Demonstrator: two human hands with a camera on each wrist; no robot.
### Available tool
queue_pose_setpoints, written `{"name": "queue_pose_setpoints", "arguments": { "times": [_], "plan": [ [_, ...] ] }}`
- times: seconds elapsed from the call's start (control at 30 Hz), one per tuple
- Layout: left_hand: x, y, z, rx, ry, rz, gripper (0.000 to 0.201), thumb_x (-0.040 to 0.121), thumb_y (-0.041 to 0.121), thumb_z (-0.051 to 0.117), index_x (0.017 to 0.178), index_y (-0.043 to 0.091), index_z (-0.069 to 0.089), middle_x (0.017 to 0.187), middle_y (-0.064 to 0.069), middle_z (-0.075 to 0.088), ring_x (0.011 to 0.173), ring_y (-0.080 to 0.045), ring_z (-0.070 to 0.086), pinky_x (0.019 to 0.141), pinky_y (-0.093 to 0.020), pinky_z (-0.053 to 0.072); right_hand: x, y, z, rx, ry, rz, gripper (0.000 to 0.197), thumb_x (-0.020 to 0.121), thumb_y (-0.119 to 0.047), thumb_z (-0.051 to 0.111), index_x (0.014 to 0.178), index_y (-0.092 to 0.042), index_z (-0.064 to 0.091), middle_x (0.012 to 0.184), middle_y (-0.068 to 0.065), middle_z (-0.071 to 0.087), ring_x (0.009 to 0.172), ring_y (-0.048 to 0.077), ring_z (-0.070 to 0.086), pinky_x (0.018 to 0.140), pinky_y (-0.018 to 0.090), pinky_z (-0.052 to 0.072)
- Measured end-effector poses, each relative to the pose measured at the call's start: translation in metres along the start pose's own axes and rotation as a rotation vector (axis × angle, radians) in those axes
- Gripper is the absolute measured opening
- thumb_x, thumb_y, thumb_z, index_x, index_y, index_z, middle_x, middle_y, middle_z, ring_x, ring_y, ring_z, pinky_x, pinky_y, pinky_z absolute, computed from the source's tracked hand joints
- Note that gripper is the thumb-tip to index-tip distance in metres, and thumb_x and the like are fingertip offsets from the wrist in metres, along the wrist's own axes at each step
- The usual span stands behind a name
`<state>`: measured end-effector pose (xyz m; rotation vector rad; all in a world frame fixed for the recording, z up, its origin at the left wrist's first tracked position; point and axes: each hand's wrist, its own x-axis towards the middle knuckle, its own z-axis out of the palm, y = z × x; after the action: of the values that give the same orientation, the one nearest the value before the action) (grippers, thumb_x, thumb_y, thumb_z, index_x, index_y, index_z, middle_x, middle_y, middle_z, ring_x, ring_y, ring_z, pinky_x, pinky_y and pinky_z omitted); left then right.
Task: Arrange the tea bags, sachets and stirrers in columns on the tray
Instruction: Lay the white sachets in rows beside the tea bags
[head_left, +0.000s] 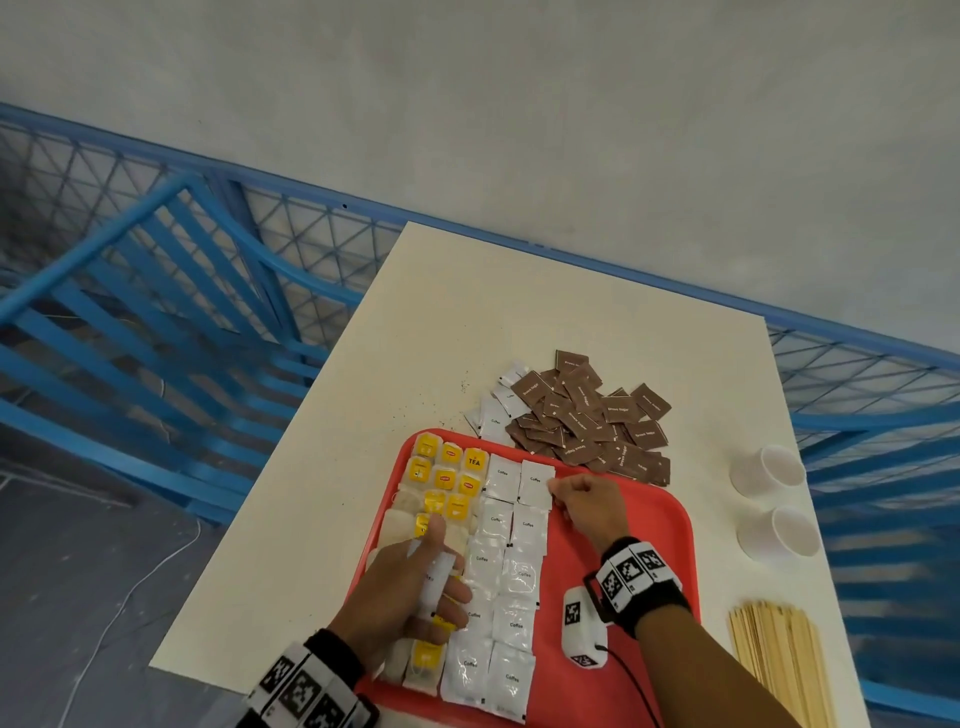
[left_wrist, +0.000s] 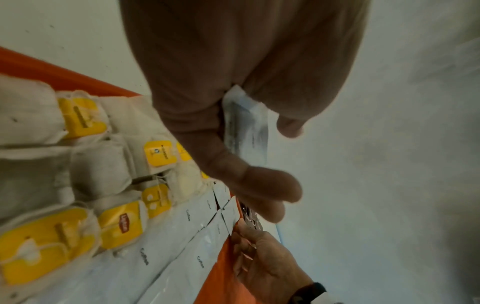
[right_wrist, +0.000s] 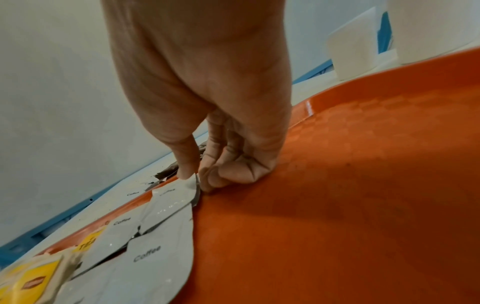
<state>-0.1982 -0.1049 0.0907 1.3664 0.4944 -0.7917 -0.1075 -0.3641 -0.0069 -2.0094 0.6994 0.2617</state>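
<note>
A red tray holds columns of yellow-tagged tea bags on its left and two columns of white coffee sachets beside them. My right hand pinches the right edge of the top coffee sachet in the second column; in the right wrist view its thumb and fingers close on that sachet's corner. My left hand hovers over the tea bags and grips a few white sachets between its fingers, seen in the left wrist view as a held sachet.
A pile of brown sugar sachets with a few white ones lies on the cream table beyond the tray. Two white paper cups and a bundle of wooden stirrers sit to the right. Blue railing lies left.
</note>
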Motion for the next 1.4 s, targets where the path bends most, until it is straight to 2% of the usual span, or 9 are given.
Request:
{"name": "queue_pose_setpoints", "arguments": {
  "times": [0.17, 0.3, 0.4, 0.6, 0.73, 0.83, 1.03, 1.2, 1.4],
  "plan": [
    [0.002, 0.008, -0.002, -0.336, -0.134, -0.039, 0.092, 0.082, 0.079, 0.023, 0.115, 0.003, 0.064, 0.084, -0.026, 0.068, 0.059, -0.032, 0.066, 0.049, -0.032, 0.051, -0.028, -0.026, -0.010, -0.065, 0.085, -0.169, 0.019, 0.088, -0.025, 0.070, 0.070, -0.019, 0.068, 0.069, -0.008, 0.066, 0.069, 0.012, 0.059, 0.067, 0.028, 0.051],
    [0.006, 0.014, 0.002, -0.375, -0.218, -0.001, 0.096, 0.081, 0.085, 0.018, 0.120, 0.007, 0.058, 0.084, -0.028, 0.066, 0.057, -0.033, 0.064, 0.045, -0.029, 0.048, -0.101, -0.074, -0.016, -0.095, -0.362, -0.465, 0.017, 0.089, -0.037, 0.072, 0.084, -0.021, 0.075, 0.074, -0.008, 0.071, 0.065, 0.004, 0.061, 0.062, 0.018, 0.046],
    [0.004, 0.021, 0.012, -0.272, -0.296, 0.055, 0.091, 0.082, 0.081, 0.023, 0.108, 0.007, 0.070, 0.081, -0.025, 0.064, 0.059, -0.032, 0.064, 0.044, -0.028, 0.049, -0.138, -0.087, -0.013, -0.049, -0.564, -0.498, 0.020, 0.088, -0.023, 0.074, 0.083, -0.004, 0.074, 0.056, -0.012, 0.063, 0.055, -0.005, 0.055, 0.060, 0.011, 0.040],
    [-0.011, 0.015, 0.016, 0.161, -0.164, 0.196, 0.030, 0.095, 0.036, 0.062, 0.098, 0.007, 0.069, 0.093, -0.011, 0.074, 0.087, -0.030, 0.075, 0.073, -0.048, 0.060, -0.134, -0.056, -0.021, 0.001, -0.442, -0.418, 0.016, 0.084, -0.026, 0.078, 0.070, -0.021, 0.073, 0.057, -0.011, 0.063, 0.054, -0.001, 0.051, 0.057, 0.016, 0.039],
    [-0.005, 0.004, 0.010, 0.280, -0.107, 0.206, 0.042, 0.090, 0.022, 0.073, 0.062, 0.015, 0.042, 0.065, -0.007, 0.049, 0.078, -0.030, 0.076, 0.059, -0.035, 0.055, -0.137, -0.042, -0.027, 0.069, -0.513, -0.380, 0.021, 0.090, -0.031, 0.071, 0.084, -0.011, 0.075, 0.073, -0.005, 0.069, 0.068, 0.004, 0.057, 0.065, 0.021, 0.045],
    [-0.003, 0.001, 0.011, 0.340, -0.157, 0.171, 0.042, 0.086, 0.025, 0.077, 0.050, 0.021, 0.055, 0.064, -0.009, 0.067, 0.071, -0.027, 0.074, 0.053, -0.027, 0.051, -0.140, -0.039, -0.016, 0.090, -0.530, -0.346, 0.022, 0.090, -0.036, 0.071, 0.088, -0.014, 0.076, 0.073, -0.007, 0.066, 0.067, 0.007, 0.053, 0.064, 0.025, 0.042],
    [0.005, -0.009, 0.005, 0.238, -0.040, 0.143, 0.030, 0.087, 0.027, 0.075, 0.078, 0.000, 0.065, 0.075, -0.018, 0.074, 0.062, -0.022, 0.069, 0.054, -0.029, 0.052, -0.143, -0.032, -0.012, 0.280, -0.395, -0.122, 0.024, 0.087, -0.034, 0.074, 0.085, -0.010, 0.076, 0.073, 0.003, 0.070, 0.061, 0.010, 0.055, 0.055, 0.022, 0.042],
    [0.014, -0.013, 0.008, 0.161, -0.001, 0.133, 0.033, 0.086, 0.030, 0.075, 0.076, -0.001, 0.065, 0.077, -0.020, 0.074, 0.063, -0.022, 0.069, 0.055, -0.029, 0.054, -0.140, -0.032, -0.002, 0.194, -0.441, -0.083, 0.020, 0.087, -0.025, 0.075, 0.086, -0.005, 0.076, 0.068, 0.002, 0.068, 0.059, 0.011, 0.056, 0.052, 0.023, 0.041],
    [0.015, -0.016, -0.004, 0.156, 0.027, 0.096, 0.041, 0.090, 0.032, 0.071, 0.089, -0.009, 0.068, 0.069, -0.010, 0.070, 0.059, -0.017, 0.063, 0.050, -0.024, 0.048, -0.086, -0.035, 0.006, 0.103, -0.212, -0.026, 0.019, 0.087, -0.014, 0.074, 0.077, 0.001, 0.075, 0.069, 0.002, 0.072, 0.060, 0.009, 0.062, 0.058, 0.021, 0.050]
  ]
}}
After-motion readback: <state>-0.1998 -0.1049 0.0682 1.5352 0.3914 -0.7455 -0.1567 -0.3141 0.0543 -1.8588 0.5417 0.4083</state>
